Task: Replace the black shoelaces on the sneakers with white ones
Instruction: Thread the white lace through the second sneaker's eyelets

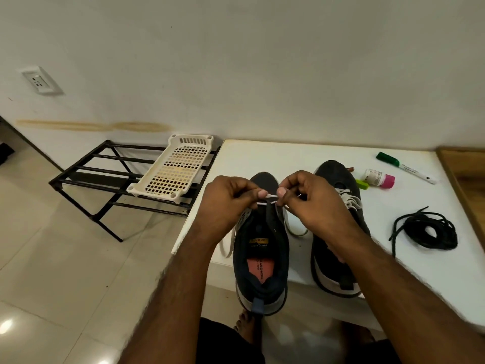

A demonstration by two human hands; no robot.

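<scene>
Landmark: the white table [301,164]; all places are given against it.

Nearest, at the table's front edge: left-hand sneaker [261,248], dark upper, heel tab overhanging the edge toward the person, toe toward the wall. Long axis runs front to back across the table. Insole visible, tongue area open.

Above its eyelets: the left hand [228,200] and right hand [312,198], both with fingers curled, each pinching one end of the white shoelace [270,199]. The tips meet between the thumbs. Slack hangs in loops on either side of the shoe, one over the table's left edge, one between the two shoes.

Judgement: the lacing of this sneaker is in hand, at or near the ends; how many eyelets are filled cannot be told, the hands cover them. The next move likely calls for feeding each tip into an eyelet or evening the two ends, with a fine pinch kept on the aglets.

Beside it, further right on the table: second sneaker [338,227], parallel, toe to the wall, white lace [350,198] already threaded.

Right part of the table: removed black shoelaces [426,232], a loose coil.

Far right corner: green marker [405,166], small bottle with pink cap [379,177].

Off the table's left side, on the floor: black rack [105,177] carrying a cream plastic tray [175,169].
</scene>
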